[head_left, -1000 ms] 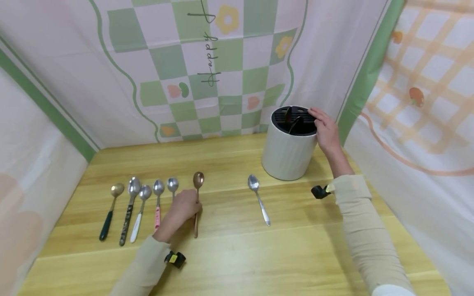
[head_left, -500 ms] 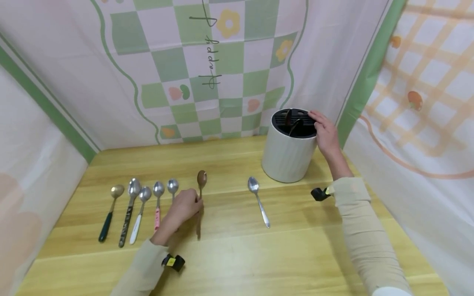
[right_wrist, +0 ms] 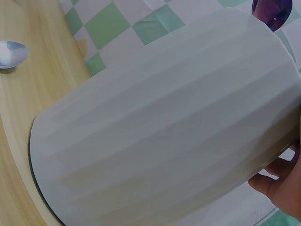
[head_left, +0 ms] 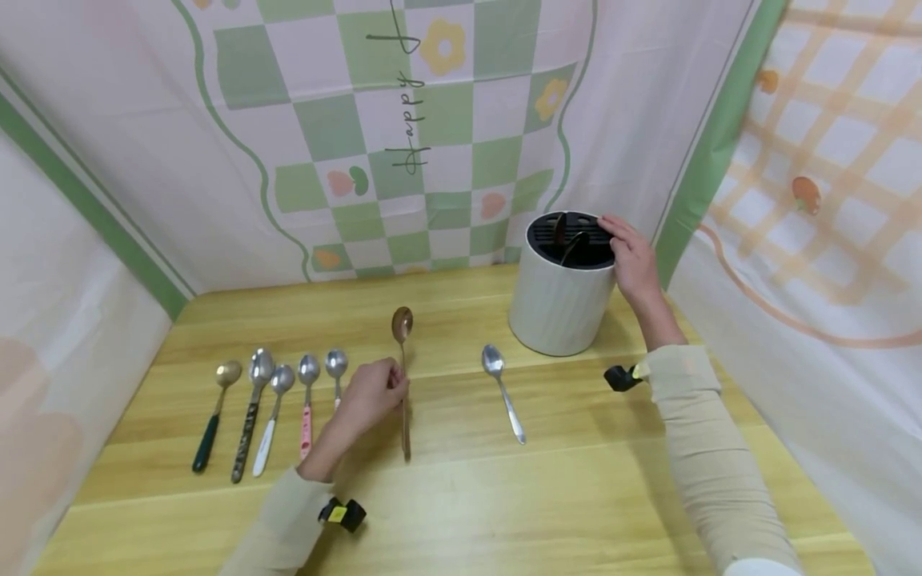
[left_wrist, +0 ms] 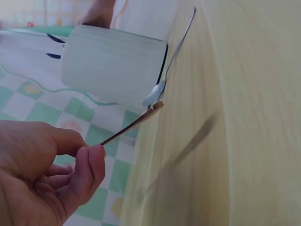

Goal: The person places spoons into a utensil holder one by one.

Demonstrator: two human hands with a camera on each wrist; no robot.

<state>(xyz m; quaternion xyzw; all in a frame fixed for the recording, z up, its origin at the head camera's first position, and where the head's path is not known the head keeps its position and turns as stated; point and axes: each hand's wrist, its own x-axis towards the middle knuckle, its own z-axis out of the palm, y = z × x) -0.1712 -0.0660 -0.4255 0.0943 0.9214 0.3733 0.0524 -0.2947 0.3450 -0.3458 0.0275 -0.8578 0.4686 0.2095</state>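
Observation:
In the head view my left hand (head_left: 370, 394) pinches a copper-coloured spoon (head_left: 404, 352) by its handle, bowl pointing away. The left wrist view shows the spoon handle (left_wrist: 134, 123) above the table, its shadow apart from it. My right hand (head_left: 634, 260) rests on the right rim of a ribbed, off-white utensil holder (head_left: 558, 308), fingers laid over the edge. Two dark utensils (head_left: 571, 250) stick up from its black slotted top. A silver spoon (head_left: 502, 388) lies between the left hand and the holder. In the right wrist view, the holder wall (right_wrist: 178, 122) hides part of that hand.
Left of the copper spoon lie several spoons: one green-handled (head_left: 209, 436), one dark-patterned (head_left: 246, 436), one white-handled (head_left: 266, 440), one pink-handled (head_left: 306, 424) and another (head_left: 336, 368) partly behind the left hand. A checked curtain (head_left: 432, 216) hangs along the table's back edge.
My left hand has shifted right and lifted the copper spoon off the table; its bowl has moved right and farther away. The right hand and the holder have stayed put.

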